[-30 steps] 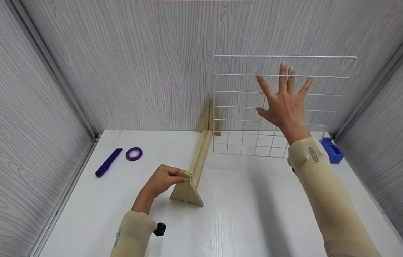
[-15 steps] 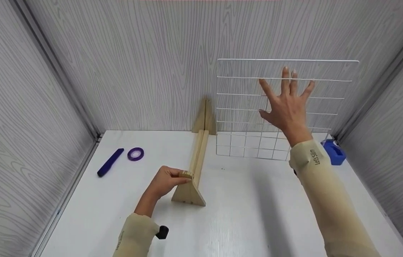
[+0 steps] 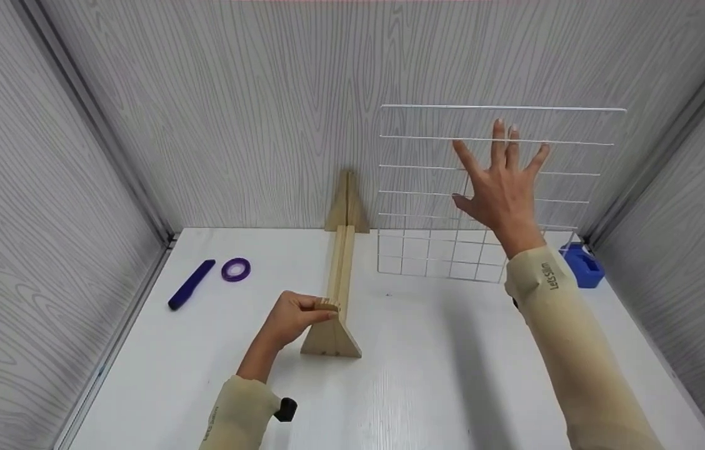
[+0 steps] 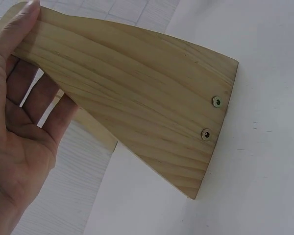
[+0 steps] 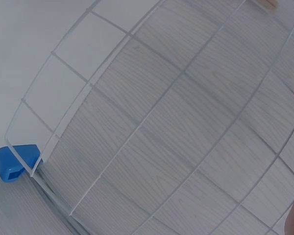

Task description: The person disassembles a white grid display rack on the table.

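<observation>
A wooden stand point(image 3: 330, 337) has two flared end panels joined by a pair of long rails point(image 3: 341, 262). My left hand point(image 3: 290, 322) pinches the rounded top of its near end panel. Close up in the left wrist view, the panel point(image 4: 132, 83) shows two bolts, with my thumb lying across its narrow top. To the right, a white wire grid panel point(image 3: 484, 107) stands upright. My right hand point(image 3: 502, 190) has its fingers spread over the wires, fingertips near the upper bars. The right wrist view shows the grid point(image 5: 183, 72) with only a little of the hand.
A blue block-like object point(image 3: 589, 269) lies behind the right sleeve, by the grid's lower corner. At the left of the white table point(image 3: 140, 375) are a purple ring point(image 3: 235, 269) and a slim purple tool point(image 3: 192, 284). Grey wood-patterned walls point(image 3: 252, 112) enclose the back and sides.
The far end of the wooden stand has swung left, away from the grid, so its rails now run nearly straight back. My left hand keeps its pinch; my right hand stays spread at the grid.
</observation>
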{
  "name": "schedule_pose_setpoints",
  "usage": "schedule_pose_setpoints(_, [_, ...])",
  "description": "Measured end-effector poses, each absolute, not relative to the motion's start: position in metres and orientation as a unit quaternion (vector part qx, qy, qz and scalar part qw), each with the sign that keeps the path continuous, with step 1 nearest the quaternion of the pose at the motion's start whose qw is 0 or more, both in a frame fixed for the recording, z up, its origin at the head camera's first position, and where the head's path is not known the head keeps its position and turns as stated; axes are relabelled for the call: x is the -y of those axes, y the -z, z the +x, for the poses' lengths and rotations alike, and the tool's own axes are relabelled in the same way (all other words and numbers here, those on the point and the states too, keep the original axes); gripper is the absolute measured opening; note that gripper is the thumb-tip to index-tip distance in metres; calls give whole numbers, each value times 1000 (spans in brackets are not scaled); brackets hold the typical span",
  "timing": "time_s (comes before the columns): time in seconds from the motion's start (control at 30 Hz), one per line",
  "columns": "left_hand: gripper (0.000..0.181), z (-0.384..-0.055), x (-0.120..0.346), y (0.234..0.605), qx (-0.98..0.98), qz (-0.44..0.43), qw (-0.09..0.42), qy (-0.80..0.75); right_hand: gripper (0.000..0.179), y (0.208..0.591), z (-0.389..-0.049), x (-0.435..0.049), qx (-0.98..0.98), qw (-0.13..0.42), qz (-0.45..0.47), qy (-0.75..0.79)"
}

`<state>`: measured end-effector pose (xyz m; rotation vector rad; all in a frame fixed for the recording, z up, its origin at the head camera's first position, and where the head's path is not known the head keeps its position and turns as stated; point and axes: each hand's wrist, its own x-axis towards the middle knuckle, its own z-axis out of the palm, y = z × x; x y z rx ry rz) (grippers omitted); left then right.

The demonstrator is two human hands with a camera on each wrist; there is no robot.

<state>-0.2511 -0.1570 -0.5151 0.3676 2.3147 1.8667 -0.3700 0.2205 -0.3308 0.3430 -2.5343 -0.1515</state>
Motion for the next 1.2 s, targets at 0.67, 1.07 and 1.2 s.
schedule_pose_setpoints(0.67, [24, -250, 156, 515, -780, 115, 65, -612, 100, 339, -371, -221, 953, 270, 124, 63])
schedule_pose_setpoints(1.07, [24, -254, 156, 516, -771, 123, 65, -621, 101, 350, -372, -222, 949, 277, 133, 66])
schedule_pose_setpoints(1.2, [23, -254, 155, 517, -772, 120, 65, -621, 101, 354, -373, -223, 952, 269, 134, 66])
